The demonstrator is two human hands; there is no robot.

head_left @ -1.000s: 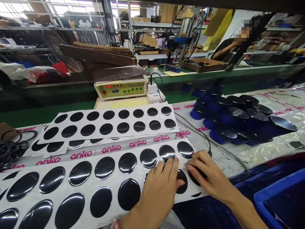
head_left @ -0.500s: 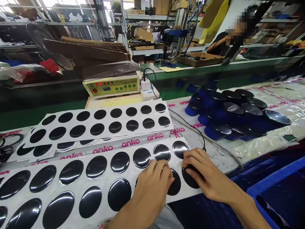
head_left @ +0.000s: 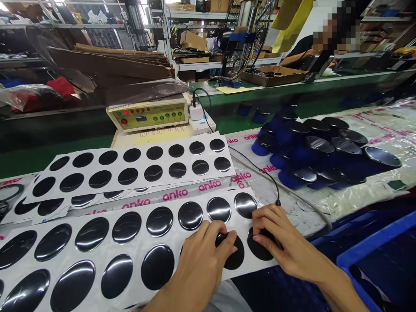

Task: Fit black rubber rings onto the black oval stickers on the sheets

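A white sheet (head_left: 175, 234) with two rows of glossy black discs lies at the front of the table. My left hand (head_left: 204, 255) rests over its lower row, thumb and fingers pinched at a black disc (head_left: 221, 238). Farther right, my right hand (head_left: 279, 242) bends its fingers and thumb round the lower row's last black disc (head_left: 260, 249), partly covering it. Behind lies a stack of similar sheets (head_left: 143, 158) with smaller-looking black discs.
Blue cylinders with black tops (head_left: 320, 145) stand in a cluster at the right. Behind the sheets is a control box (head_left: 147, 115). A cable (head_left: 276, 182) crosses the table. A blue crate (head_left: 373, 242) is at lower right. Beyond, a person's arm (head_left: 297, 56) shows near a cardboard tray (head_left: 276, 78).
The view has shifted slightly. My left thumb has come forward, and a dark disc edge now shows between thumb and fingers. My right hand stays at the same disc.
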